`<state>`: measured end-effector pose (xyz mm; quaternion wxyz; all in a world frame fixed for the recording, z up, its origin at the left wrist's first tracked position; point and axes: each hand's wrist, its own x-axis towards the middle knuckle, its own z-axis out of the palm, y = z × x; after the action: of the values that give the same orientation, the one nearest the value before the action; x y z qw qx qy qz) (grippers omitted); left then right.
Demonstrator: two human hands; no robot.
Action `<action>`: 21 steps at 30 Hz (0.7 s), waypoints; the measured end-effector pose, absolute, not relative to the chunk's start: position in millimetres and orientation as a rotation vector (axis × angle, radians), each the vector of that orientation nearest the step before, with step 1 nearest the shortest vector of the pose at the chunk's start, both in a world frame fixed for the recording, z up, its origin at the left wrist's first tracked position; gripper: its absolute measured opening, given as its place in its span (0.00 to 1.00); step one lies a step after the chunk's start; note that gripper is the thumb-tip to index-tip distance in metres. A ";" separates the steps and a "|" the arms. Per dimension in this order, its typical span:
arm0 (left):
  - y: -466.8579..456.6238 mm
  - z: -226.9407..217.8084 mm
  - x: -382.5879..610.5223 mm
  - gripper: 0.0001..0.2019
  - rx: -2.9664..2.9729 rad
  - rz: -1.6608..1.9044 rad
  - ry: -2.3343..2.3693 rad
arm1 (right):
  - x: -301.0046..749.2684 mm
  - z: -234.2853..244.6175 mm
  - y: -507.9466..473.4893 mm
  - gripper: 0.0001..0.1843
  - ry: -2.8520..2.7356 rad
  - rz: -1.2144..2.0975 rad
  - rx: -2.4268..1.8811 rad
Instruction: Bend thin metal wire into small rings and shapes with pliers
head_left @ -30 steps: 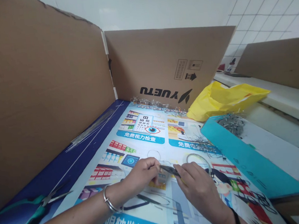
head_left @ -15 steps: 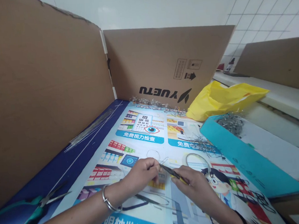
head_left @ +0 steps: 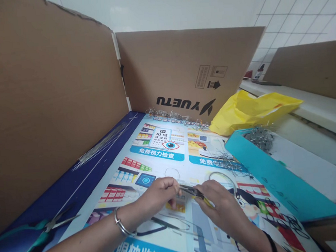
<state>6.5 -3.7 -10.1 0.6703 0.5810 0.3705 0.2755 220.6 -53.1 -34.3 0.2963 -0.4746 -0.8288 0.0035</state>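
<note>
My left hand [head_left: 163, 193], a metal bangle at its wrist, is closed in a pinch over the printed mat. It seems to hold a thin wire, mostly hidden by the fingers. My right hand [head_left: 217, 200] is wrapped round pliers [head_left: 191, 190] with dark jaws and a yellow-and-black handle. The jaws point left, and their tips meet my left fingertips. Just beyond my left hand lies a round wire loop [head_left: 172, 173]. A larger coil of wire [head_left: 221, 174] rests behind my right hand.
Green-handled pliers [head_left: 49, 226] lie at the left. Straight wires [head_left: 99, 145] lie along the cardboard wall [head_left: 50, 97]. Tangled wire pieces [head_left: 173, 115] line the back. On the right are a turquoise box [head_left: 278, 179] with a wire heap [head_left: 259, 139], a yellow bag [head_left: 251, 111] and black loops [head_left: 291, 223].
The pliers have turned slightly, and their jaws now show wider apart at my left fingertips. My right hand has shifted a little; my left hand has hardly moved.
</note>
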 end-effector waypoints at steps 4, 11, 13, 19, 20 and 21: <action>-3.2 -9.4 5.4 0.07 1.319 0.623 0.848 | 220.7 -35.1 -51.5 0.08 -2.183 0.059 -1.239; -4.1 -6.9 6.2 0.08 1.350 0.634 0.865 | 218.7 -34.6 -54.0 0.09 -2.213 -0.101 -1.237; -4.2 -7.5 6.4 0.07 1.344 0.625 0.873 | 218.2 -33.8 -54.6 0.09 -2.232 -0.169 -1.228; -4.2 -9.9 6.8 0.08 1.345 0.636 0.875 | 215.5 -28.8 -56.2 0.09 -2.244 -0.341 -1.211; -4.3 -10.0 6.8 0.08 1.341 0.637 0.876 | 215.0 -28.0 -56.5 0.09 -2.251 -0.366 -1.214; -4.4 -10.0 6.9 0.08 1.339 0.639 0.876 | 214.6 -27.4 -56.8 0.10 -2.259 -0.393 -1.220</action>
<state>6.9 -4.4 -10.0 0.6513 0.5897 0.3857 0.2814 214.6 -56.8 -27.4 0.2689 -0.4526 -0.8376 -0.1456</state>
